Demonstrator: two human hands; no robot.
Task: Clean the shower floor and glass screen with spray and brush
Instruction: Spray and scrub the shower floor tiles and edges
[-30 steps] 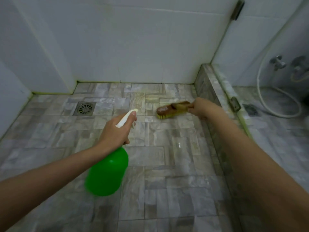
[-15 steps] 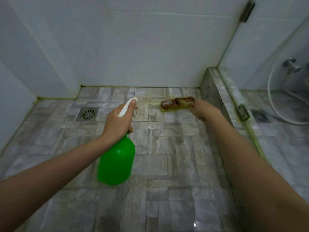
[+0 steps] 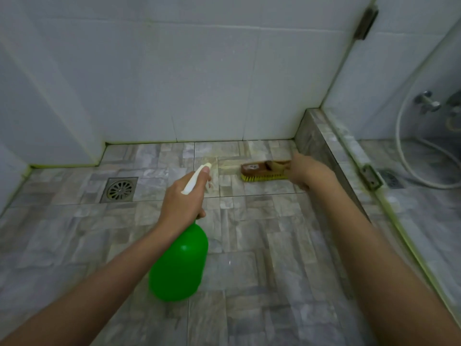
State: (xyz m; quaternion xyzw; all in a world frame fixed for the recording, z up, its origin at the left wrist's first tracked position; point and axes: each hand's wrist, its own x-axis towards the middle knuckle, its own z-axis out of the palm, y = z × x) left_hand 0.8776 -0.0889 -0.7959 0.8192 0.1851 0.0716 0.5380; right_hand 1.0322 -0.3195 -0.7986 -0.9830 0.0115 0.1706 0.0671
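My left hand [image 3: 180, 203] grips the white trigger head of a green spray bottle [image 3: 180, 264], which hangs above the grey tiled shower floor [image 3: 262, 245] with its nozzle aimed at the back wall. My right hand [image 3: 308, 172] holds the handle of a brown wooden scrub brush [image 3: 262, 170]. Its yellow bristles lie on the floor tiles near the far right corner, just ahead of the nozzle. The glass screen [image 3: 424, 121] stands at the right on a raised tiled curb [image 3: 321, 136].
A round metal floor drain [image 3: 120, 189] sits at the left of the floor. White tiled walls [image 3: 199, 83] close the back and left. Behind the glass are a white shower hose [image 3: 409, 151], taps and a second drain. A metal hinge [image 3: 371, 177] is fixed on the curb.
The brush has slid away from me toward the back wall. The bottle has come up and forward with my left hand. The view has shifted closer to the corner.
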